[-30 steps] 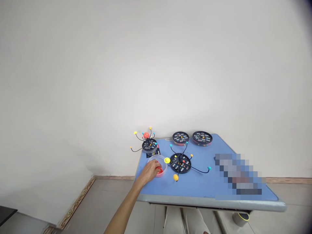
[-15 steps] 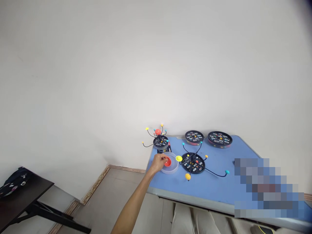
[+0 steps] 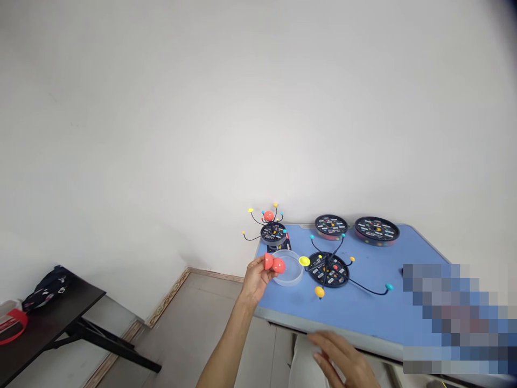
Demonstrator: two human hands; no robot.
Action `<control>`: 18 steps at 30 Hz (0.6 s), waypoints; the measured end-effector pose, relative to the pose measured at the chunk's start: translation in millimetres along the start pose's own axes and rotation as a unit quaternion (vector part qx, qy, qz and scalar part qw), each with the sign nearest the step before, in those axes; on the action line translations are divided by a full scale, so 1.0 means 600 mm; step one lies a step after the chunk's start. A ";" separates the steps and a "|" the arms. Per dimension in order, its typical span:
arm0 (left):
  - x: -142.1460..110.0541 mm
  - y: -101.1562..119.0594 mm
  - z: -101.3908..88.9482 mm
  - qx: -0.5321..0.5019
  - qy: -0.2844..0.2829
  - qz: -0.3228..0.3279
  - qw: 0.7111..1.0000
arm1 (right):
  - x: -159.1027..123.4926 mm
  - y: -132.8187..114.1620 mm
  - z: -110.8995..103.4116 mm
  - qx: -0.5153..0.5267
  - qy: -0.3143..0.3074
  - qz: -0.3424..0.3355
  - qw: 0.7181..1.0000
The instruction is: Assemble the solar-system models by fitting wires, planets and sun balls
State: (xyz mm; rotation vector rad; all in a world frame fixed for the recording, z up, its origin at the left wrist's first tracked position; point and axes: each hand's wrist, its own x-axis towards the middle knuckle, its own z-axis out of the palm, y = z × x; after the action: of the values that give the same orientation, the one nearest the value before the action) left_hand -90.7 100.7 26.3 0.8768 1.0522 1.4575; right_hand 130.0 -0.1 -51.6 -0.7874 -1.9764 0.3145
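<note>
My left hand (image 3: 257, 280) is closed on two red plastic half-balls (image 3: 278, 265), raised by the left rim of a clear round tray (image 3: 298, 277). Low at the table's front edge is my right hand (image 3: 343, 358), fingers apart and slightly blurred, holding nothing. To the right of the tray stands a solar system model (image 3: 328, 269), a black round base with curved arms tipped by yellow, orange and teal balls. Behind my left hand, a second model (image 3: 273, 233) carries a red ball on top of its centre.
Two more black printed round bases (image 3: 331, 224) lie along the back of the blue table (image 3: 363, 312). Its right end is pixelated. A dark side table (image 3: 60, 307) with a dark bag (image 3: 50, 288) and a red-and-clear container (image 3: 12, 323) stands at the lower left.
My left hand has lifted the red half-balls out of the clear tray, up and toward me. My right hand has come into view at the bottom. The view has shifted slightly left.
</note>
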 end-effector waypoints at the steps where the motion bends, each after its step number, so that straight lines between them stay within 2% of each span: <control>1: -0.008 0.003 0.004 -0.008 -0.007 -0.005 1.000 | 0.023 -0.004 -0.004 -0.008 0.027 -0.011 1.000; 4: -0.042 0.016 0.019 -0.017 -0.047 -0.018 0.999 | 0.085 -0.017 -0.014 -0.025 0.065 -0.016 0.997; 8: -0.105 0.027 0.039 -0.016 -0.128 -0.047 0.991 | 0.124 -0.029 -0.023 -0.033 0.026 0.002 0.999; 11: -0.142 0.025 0.051 -0.010 -0.122 -0.045 0.991 | 0.117 -0.034 -0.026 -0.005 -0.017 -0.008 1.000; 15: -0.174 0.013 0.057 0.023 -0.110 -0.045 0.993 | 0.079 -0.036 -0.028 0.012 -0.014 -0.012 1.000; 18: -0.196 -0.002 0.052 0.062 -0.108 -0.047 0.991 | 0.036 -0.030 -0.037 0.054 -0.022 0.033 0.998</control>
State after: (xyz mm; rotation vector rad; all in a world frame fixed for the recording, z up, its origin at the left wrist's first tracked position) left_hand -44.4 -10.9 38.7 1.0357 1.0145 1.1983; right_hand 134.1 -2.2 -16.1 -0.7821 -1.9601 0.4780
